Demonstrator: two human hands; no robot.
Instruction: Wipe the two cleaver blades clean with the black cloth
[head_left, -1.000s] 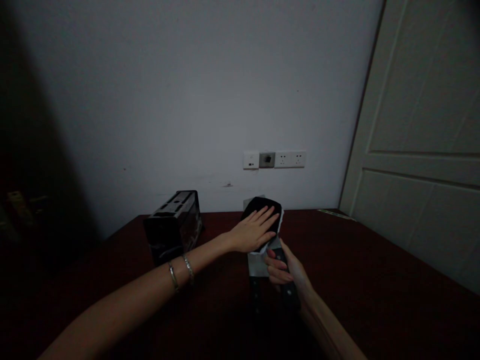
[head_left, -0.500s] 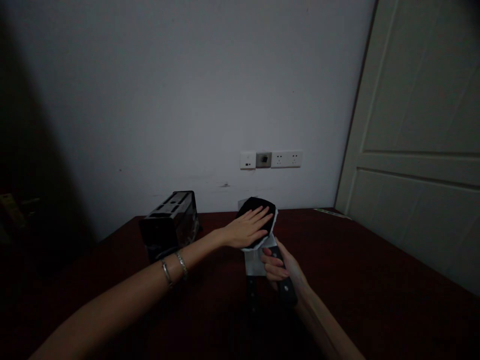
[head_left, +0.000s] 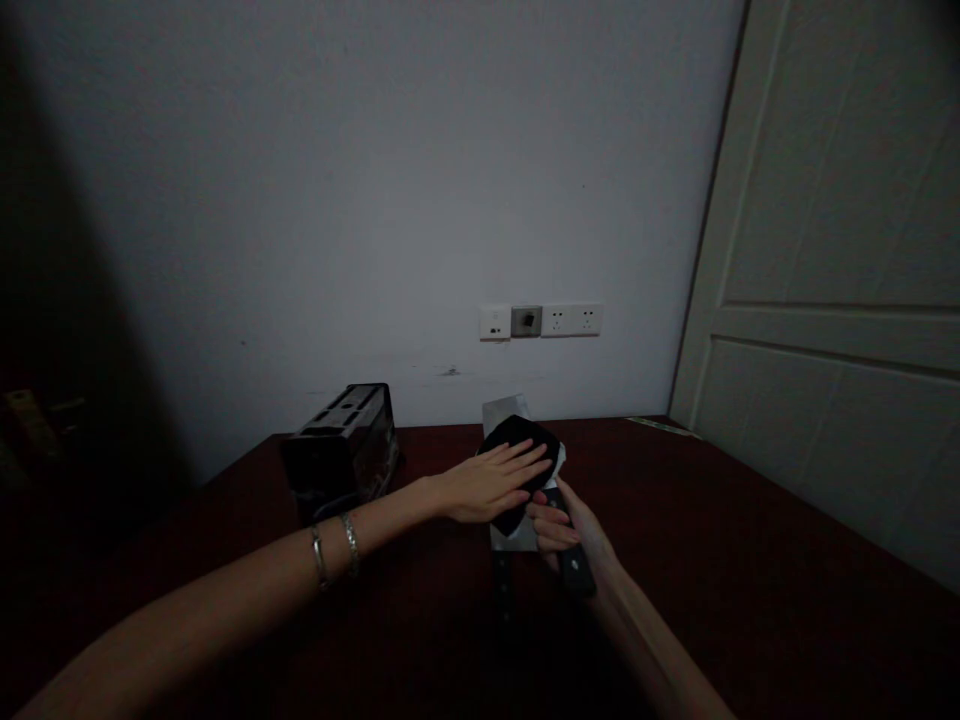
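A broad steel cleaver blade (head_left: 504, 412) rises from the dark red table (head_left: 720, 540), tilted away from me. My right hand (head_left: 564, 528) is closed round its black handle (head_left: 576, 574). My left hand (head_left: 491, 482) lies flat, fingers stretched out, pressing a black cloth (head_left: 525, 440) with a white edge against the blade's face. Two thin bracelets (head_left: 331, 545) sit on my left wrist. A second dark handle (head_left: 503, 592) lies on the table below the blade.
A black knife block (head_left: 341, 445) with slots on top stands on the table left of my left hand. The white wall behind carries a row of sockets (head_left: 541, 321). A white panelled door (head_left: 840, 300) fills the right side.
My left hand has slid the cloth down the blade towards me, uncovering the blade's top edge. The right hand has kept its grip on the handle.
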